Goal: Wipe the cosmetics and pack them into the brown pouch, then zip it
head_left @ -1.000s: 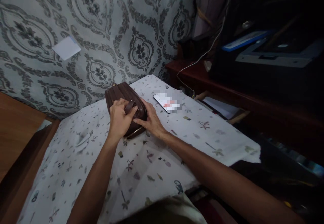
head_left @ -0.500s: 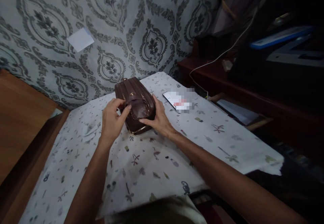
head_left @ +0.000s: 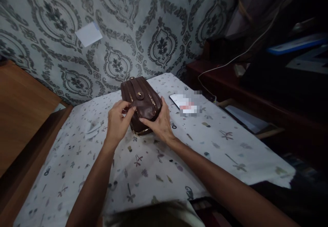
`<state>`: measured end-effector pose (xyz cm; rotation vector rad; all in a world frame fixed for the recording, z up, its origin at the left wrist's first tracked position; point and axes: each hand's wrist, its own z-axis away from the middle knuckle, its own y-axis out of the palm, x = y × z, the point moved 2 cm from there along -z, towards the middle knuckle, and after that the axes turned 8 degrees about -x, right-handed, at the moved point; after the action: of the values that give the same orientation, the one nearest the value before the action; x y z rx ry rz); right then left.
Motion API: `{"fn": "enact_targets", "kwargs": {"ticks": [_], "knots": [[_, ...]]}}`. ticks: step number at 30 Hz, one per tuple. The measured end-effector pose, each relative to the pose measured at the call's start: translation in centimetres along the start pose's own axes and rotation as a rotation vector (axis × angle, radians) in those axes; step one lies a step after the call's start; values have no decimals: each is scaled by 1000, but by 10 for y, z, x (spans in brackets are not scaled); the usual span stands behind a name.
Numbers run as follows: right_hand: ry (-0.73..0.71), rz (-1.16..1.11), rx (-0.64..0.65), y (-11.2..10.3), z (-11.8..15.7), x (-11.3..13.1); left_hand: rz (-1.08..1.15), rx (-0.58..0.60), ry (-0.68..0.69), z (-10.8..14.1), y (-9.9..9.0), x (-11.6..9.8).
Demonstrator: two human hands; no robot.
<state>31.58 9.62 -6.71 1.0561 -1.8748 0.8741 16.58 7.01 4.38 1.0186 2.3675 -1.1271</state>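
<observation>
A brown leather bag [head_left: 147, 109] with gold zippers lies on the patterned cloth. A strap tab with a round gold snap [head_left: 139, 95] rests flat across its top, between two zipper lines. At the bag's left front edge my left hand [head_left: 118, 119] is closed, thumb and forefinger pinched together near the left zipper. What exactly lies between those fingertips is too small to tell. My right hand [head_left: 161, 122] grips the right front corner, its thumb on the front edge and fingers along the side.
A phone [head_left: 179, 102] with a lit, partly blurred screen lies right of the bag. The white printed cloth [head_left: 153, 165] covers the table. Beyond its right edge are an open drawer [head_left: 246, 117] and a white cable [head_left: 230, 61]. A wooden panel [head_left: 25, 107] stands at left.
The strap tab, which looked lifted and folded near my left fingers, now lies flat with its snap showing. Both hands stay at the bag; the whole view has shifted slightly.
</observation>
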Motion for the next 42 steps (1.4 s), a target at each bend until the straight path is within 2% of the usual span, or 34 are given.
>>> {"fn": "enact_targets", "kwargs": {"ticks": [7, 13, 18, 27, 35, 42], "knots": [[-23, -17, -35, 2, 0, -1, 137, 22, -70, -3, 0, 7], [-49, -20, -19, 1, 0, -3, 135, -2, -72, 0, 1, 6], [-100, -37, 15, -3, -2, -8, 107, -51, 0, 3, 0, 2], [-125, -2, 23, -3, -3, -11, -36, -39, 145, 17, 0, -5], [-145, -5, 20, -5, -4, -7, -64, -249, 353, 49, 15, 7], [-112, -19, 36, -6, -3, -7, -99, -280, 422, 60, 21, 18]]}}
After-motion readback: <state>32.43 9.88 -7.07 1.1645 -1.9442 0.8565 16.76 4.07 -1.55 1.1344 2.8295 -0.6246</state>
